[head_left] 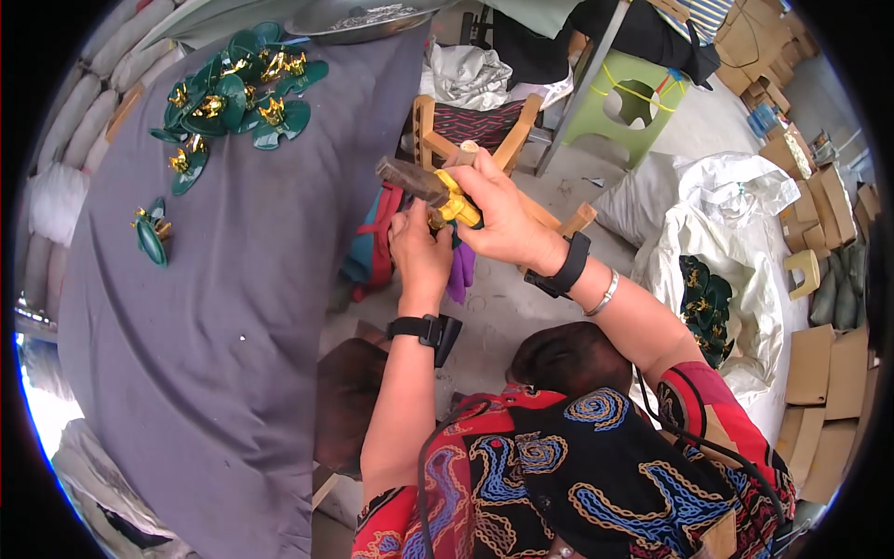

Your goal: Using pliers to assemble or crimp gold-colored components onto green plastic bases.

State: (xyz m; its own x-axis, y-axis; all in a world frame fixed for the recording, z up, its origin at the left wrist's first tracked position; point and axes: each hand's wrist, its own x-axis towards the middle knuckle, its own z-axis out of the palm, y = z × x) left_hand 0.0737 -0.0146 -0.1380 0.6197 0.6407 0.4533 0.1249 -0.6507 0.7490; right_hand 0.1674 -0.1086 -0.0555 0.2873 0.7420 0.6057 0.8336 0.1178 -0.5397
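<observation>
My right hand (pixel 503 210) is closed around pliers (pixel 419 182) with a worn dark metal head and yellow-and-black grips. The pliers' head points left, above my left hand (pixel 421 252). That hand's fingers are pinched together just below the tool. A bit of gold (pixel 435 219) shows at the fingertips; most of whatever they hold is hidden. To the left, dark green leaf-like pieces with gold fittings (pixel 212 104) lie heaped on a grey cloth-covered table (pixel 214 373). One such green-and-gold piece (pixel 151 235) sits apart, nearer to me.
A metal bowl (pixel 363 20) of small silvery bits stands at the table's far end. Ahead are a wooden chair (pixel 531 116) and a green plastic stool (pixel 638 107). On my right, an open white sack (pixel 759 279) holds dark green pieces (pixel 706 312). Cardboard boxes (pixel 829 368) stand beyond.
</observation>
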